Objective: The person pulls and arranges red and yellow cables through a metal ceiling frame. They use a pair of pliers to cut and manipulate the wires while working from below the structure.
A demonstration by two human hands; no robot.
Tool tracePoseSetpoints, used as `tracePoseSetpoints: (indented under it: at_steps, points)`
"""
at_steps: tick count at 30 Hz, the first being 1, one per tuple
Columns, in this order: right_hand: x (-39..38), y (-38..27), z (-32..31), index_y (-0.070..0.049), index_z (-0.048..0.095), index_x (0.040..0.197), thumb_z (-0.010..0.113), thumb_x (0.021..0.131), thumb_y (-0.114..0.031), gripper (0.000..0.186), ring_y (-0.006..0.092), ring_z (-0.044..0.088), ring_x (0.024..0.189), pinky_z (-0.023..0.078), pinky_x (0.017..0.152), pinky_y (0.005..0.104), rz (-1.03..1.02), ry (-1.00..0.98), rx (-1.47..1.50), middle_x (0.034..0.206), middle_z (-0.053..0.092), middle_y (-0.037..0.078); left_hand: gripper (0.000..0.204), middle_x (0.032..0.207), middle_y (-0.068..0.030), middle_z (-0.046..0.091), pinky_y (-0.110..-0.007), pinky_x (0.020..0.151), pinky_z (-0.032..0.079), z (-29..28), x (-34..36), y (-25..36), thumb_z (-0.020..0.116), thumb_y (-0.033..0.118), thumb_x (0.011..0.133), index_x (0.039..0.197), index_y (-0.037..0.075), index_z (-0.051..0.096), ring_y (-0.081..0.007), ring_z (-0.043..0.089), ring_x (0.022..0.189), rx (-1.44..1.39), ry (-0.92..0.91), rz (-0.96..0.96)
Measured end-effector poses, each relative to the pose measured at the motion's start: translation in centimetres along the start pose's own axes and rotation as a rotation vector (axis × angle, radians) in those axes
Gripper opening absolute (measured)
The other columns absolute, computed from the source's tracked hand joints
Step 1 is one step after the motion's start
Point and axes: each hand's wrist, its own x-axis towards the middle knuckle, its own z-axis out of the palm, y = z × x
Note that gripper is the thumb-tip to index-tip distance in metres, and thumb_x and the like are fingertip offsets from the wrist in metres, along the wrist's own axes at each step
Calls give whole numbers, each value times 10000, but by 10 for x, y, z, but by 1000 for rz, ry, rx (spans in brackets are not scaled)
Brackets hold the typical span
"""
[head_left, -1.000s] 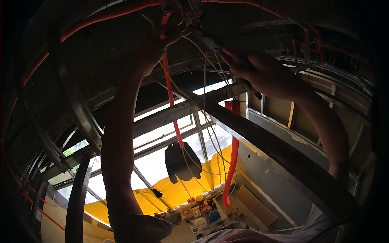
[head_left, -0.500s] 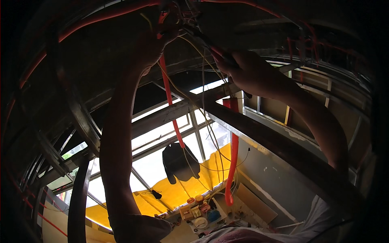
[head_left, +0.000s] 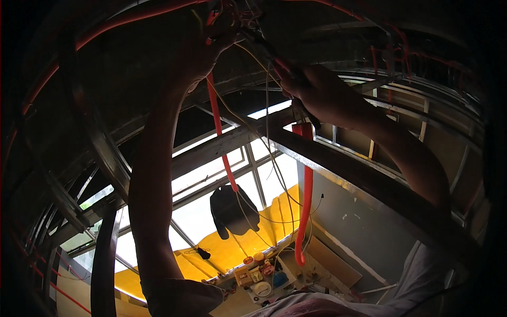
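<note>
Overhead, my left hand (head_left: 199,62) is raised to a cluster of wires (head_left: 245,16) at the top edge. Its fingers are closed in a pinch on thin wires, though deep shadow hides exactly which. From the right my right hand (head_left: 322,95) grips pliers (head_left: 266,50) with dark and red handles. Their jaws point up and left, into the wires beside my left fingertips; whether they bite on one is too dark to see. A red conduit (head_left: 216,111) hangs down past my left wrist. Loose yellowish and grey wires (head_left: 268,105) dangle between my arms.
A metal beam (head_left: 364,195) crosses below my right arm, and another beam (head_left: 211,150) runs behind my left forearm. A thicker red tube (head_left: 304,211) hangs by the beam. Far below are a dark jacket (head_left: 232,211), yellow sheeting (head_left: 280,216) and a cluttered table (head_left: 282,290).
The view has shifted slightly. My right hand has turned a little on the pliers, and more of the lower handle shows under it. My left hand stays at the wires.
</note>
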Motion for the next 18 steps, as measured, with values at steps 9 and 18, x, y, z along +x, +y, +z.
tracePoseSetpoints:
  at_steps: [9, 18]
  points:
    - [2, 0, 5, -34, 595, 1194, 529, 1017, -360, 377, 118, 596, 788, 473, 728, 316, 38, -28, 139, 883, 644, 57, 455, 1201, -71, 678, -391, 1096, 336, -2, 1, 6, 646, 444, 933, 1241, 110, 661, -185, 527, 1265, 11, -73, 78]
    - [-5, -12, 3, -25, 594, 1090, 507, 1025, -356, 349, 97, 538, 655, 450, 624, 310, 46, -59, 159, 725, 546, 2, 450, 1055, -94, 733, -357, 746, 498, -1, 3, 1, 654, 382, 948, 1258, 58, 621, -147, 641, 816, 72, 4, 213]
